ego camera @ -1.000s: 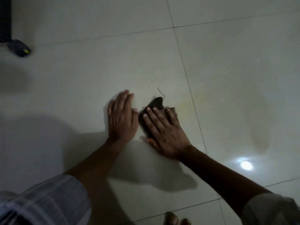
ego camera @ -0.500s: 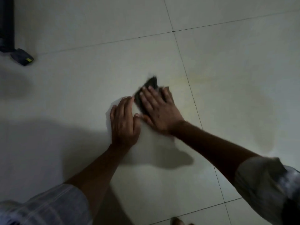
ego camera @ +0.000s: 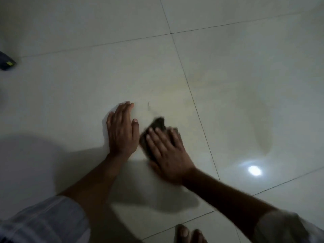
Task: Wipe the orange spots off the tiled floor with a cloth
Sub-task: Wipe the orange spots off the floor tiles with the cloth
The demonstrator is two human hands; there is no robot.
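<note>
A: Where does the stain lie from the hands?

B: The faint yellowish-orange smear spreads on the glossy pale tiled floor up and to the right of both hands, across the grout line, its long axis running roughly left to right. The right hand is the nearer, so I judge the next stroke goes forward and a little rightward.

A: And the cloth?

B: The small dark folded cloth lies flat under the right hand, whose straight, spread fingers press it to the tile; its far end pokes out beyond the fingertips, short of the smear. The left hand rests palm down just beside it, fingers straight and together, bracing on the floor.

A: What differs from half a second ago?

B: Then the right hand and cloth were pushed further out, past the left fingertips; now they are drawn back level with the left palm, blurred in motion. The left hand has kept its place.

A: Anything else?

B: A dark small object with a yellow mark at the left edge, well apart, and bare toes at the bottom.
</note>
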